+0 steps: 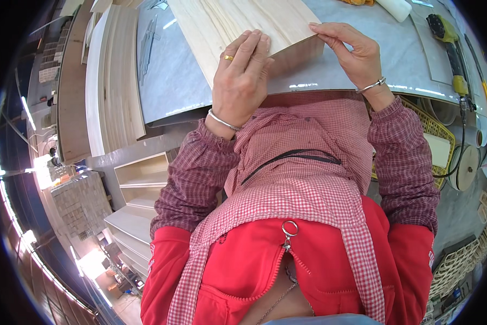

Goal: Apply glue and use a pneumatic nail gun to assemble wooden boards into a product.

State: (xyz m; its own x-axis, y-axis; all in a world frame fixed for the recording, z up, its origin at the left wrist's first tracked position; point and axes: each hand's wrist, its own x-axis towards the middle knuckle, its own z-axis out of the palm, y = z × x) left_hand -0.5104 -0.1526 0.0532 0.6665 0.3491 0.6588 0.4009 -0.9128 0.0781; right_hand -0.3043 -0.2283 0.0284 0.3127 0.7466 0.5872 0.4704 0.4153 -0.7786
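A pale wooden panel (286, 21) with streaked grain lies angled on the grey-blue worktable (184, 65) in front of me. Below its near edge is a darker brown face; whether it is a side wall or a reflection I cannot tell. My left hand (240, 78) rests flat on the panel near its near-left part, fingers stretched out and together. At the panel's right corner, my right hand (354, 51) pinches the edge between thumb and fingertips. Its other fingers are curled.
Stacked long boards (116, 81) stand left of the table. A yellow-green and black hand tool (452, 51) with a hose lies at the right, near a white roll (395, 8). Below are a yellow plastic crate (441, 130) and, lower left, open wooden boxes (140, 176).
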